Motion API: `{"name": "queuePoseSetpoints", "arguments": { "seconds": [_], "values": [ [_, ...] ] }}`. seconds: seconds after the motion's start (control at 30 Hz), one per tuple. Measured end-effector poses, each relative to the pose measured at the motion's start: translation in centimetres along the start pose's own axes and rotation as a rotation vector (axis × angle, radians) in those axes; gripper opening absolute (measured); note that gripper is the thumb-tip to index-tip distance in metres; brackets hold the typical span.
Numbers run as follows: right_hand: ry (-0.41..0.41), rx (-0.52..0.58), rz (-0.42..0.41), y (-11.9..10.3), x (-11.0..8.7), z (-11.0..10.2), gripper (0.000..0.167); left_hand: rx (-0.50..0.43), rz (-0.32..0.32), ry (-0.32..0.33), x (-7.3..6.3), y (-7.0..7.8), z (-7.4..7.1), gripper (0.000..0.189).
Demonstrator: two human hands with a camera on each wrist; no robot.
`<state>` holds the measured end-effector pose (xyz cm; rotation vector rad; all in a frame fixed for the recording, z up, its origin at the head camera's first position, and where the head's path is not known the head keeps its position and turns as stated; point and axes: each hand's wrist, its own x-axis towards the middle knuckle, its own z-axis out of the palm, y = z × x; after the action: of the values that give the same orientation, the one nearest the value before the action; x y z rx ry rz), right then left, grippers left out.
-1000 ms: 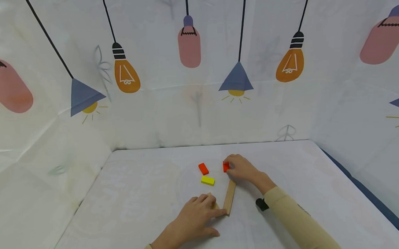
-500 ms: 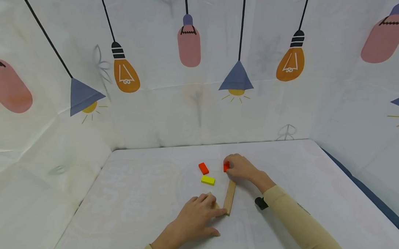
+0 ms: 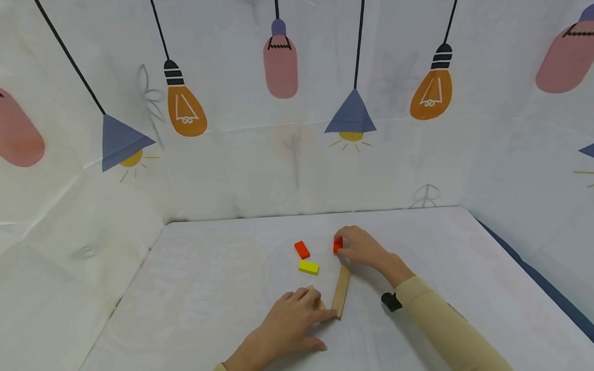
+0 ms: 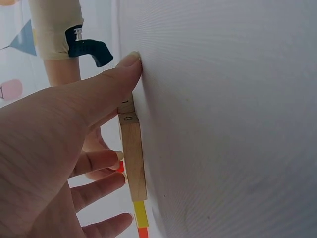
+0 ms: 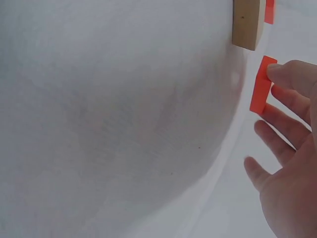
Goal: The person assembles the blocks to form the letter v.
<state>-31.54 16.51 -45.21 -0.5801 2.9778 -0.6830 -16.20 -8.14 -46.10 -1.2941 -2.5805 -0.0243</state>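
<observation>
In the head view my right hand (image 3: 362, 247) pinches a small red block (image 3: 338, 246) just beyond the far end of a long wooden block (image 3: 341, 293). The right wrist view shows the thumb on one face of this red block (image 5: 261, 89) and fingers behind it; whether it touches the table cannot be told. My left hand (image 3: 292, 323) lies over a second wooden block (image 3: 322, 305), mostly hidden, with a fingertip at the first block's near end. Its fingers look extended beside a wooden block (image 4: 132, 158) in the left wrist view.
Left of the held block lie a loose red block (image 3: 302, 250) and a yellow block (image 3: 308, 267) on the white table (image 3: 207, 298). A printed cloth wall (image 3: 257, 176) with lamp drawings encloses the table's back and sides. A dark wrist mount (image 3: 391, 302) sticks out below the right sleeve.
Very little differs. The head view has shifted slightly, and my right hand with the red block sits a touch farther right. My left hand stays in place.
</observation>
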Motion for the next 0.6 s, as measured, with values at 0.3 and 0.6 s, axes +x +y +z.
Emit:
{"name": "queuePoseSetpoints", "arguments": {
  "seconds": [0.3, 0.6],
  "values": [
    [0.016, 0.001, -0.012, -0.2, -0.5, -0.6, 0.027, -0.013, -0.018, -0.013, 0.0, -0.1, 0.1, 0.063],
    [0.063, 0.002, -0.043, -0.3, -1.1, -1.2, 0.027, -0.019, -0.032, -0.037, 0.0, -0.1, 0.2, 0.063]
  ]
}}
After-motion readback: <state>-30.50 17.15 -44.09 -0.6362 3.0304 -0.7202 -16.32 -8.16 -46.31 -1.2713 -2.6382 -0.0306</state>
